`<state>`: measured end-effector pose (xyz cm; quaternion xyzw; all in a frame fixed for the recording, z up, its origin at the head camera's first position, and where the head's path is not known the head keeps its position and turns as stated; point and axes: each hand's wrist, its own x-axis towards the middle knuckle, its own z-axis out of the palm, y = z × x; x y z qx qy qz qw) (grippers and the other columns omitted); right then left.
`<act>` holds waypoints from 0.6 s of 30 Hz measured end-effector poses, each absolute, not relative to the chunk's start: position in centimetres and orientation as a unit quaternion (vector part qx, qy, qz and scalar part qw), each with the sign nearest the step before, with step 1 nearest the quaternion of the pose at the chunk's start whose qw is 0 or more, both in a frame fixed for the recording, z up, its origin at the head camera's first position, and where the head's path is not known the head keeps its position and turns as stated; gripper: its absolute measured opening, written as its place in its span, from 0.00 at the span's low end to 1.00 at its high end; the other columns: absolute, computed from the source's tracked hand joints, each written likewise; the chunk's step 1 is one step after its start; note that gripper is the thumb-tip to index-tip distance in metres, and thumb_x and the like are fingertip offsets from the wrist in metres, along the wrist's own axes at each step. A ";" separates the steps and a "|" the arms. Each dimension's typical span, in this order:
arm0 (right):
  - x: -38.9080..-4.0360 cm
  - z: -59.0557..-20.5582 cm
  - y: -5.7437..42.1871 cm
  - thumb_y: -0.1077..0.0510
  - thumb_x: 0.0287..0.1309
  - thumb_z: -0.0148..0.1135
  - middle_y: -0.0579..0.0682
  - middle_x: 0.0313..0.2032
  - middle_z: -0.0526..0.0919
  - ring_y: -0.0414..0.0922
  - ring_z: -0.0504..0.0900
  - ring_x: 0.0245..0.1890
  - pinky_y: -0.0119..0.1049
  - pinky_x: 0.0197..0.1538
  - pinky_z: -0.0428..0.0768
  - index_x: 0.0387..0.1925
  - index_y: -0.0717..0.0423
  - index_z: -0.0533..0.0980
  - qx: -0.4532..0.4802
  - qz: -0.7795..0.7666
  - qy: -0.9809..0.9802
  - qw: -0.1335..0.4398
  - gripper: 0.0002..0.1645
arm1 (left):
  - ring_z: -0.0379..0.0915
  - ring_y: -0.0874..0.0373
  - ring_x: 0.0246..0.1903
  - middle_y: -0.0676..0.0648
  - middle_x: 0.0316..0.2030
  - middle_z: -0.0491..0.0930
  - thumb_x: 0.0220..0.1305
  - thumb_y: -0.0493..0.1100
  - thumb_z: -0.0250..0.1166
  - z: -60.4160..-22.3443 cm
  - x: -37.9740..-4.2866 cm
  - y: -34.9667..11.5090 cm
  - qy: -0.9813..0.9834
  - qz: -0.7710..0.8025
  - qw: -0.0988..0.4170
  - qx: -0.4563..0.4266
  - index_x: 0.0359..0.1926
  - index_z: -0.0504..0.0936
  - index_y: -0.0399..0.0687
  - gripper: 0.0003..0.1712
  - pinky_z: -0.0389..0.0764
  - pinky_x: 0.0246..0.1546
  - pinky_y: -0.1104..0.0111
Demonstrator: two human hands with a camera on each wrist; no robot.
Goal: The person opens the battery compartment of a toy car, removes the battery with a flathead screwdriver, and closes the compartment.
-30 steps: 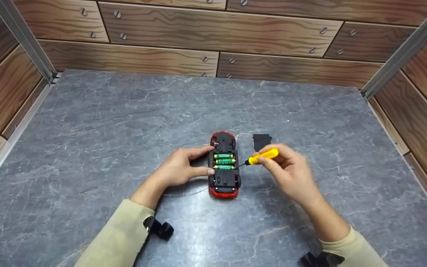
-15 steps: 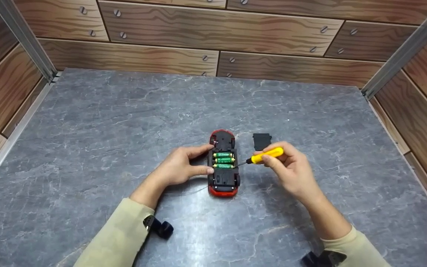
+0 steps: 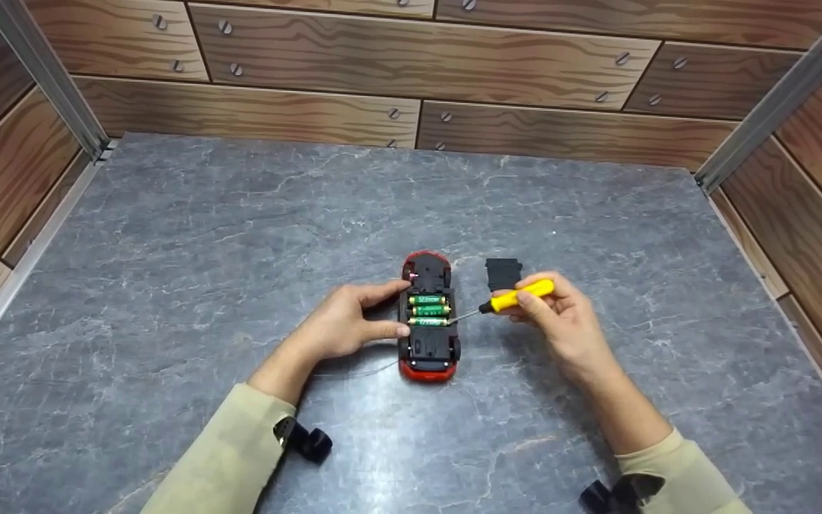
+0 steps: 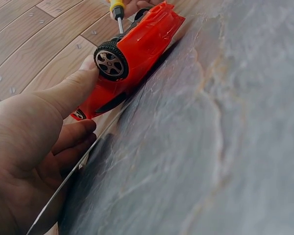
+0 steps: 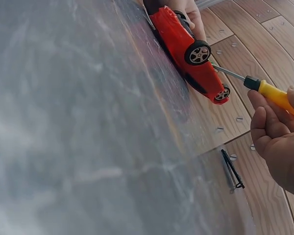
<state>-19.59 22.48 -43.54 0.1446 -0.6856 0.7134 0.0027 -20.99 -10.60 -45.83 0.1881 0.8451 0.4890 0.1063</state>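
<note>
A grey, white-veined marble-patterned tabletop [image 3: 240, 214], glossy with reflected light, bears a red toy car [image 3: 431, 344] — upside down on its roof — with a thin pale wire [image 4: 63, 183] beside it and, to the right, a black battery-compartment cover [image 3: 504, 272].

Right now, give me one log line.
left hand: touching upturned red toy car; right hand: gripping yellow-handled screwdriver at nearest green battery; flat black cover: off car

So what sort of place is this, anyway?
Probably a small work booth, though I can't see beyond it: a grey marble-patterned tabletop, wood-patterned panels along the back and both sides, and metal posts at the far corners.
</note>
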 end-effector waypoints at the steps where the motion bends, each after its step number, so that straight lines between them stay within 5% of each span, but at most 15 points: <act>1: -19.6 -43.5 22.4 0.73 0.74 0.58 0.59 0.46 0.91 0.50 0.91 0.46 0.47 0.51 0.89 0.52 0.80 0.70 0.143 0.716 -0.684 0.001 0.12 | 0.66 0.47 0.74 0.47 0.72 0.74 0.59 0.54 0.80 -45.8 -21.0 -10.6 0.846 0.489 0.107 0.187 0.76 0.74 0.58 0.45 0.61 0.78 0.51; 18: -19.6 -43.5 22.3 0.72 0.74 0.58 0.59 0.46 0.91 0.50 0.91 0.46 0.44 0.51 0.89 0.50 0.73 0.74 0.152 0.743 -0.652 0.003 0.07 | 0.68 0.49 0.73 0.48 0.71 0.75 0.60 0.52 0.80 -46.0 -21.1 -10.7 0.839 0.496 0.101 0.199 0.75 0.75 0.56 0.43 0.63 0.77 0.55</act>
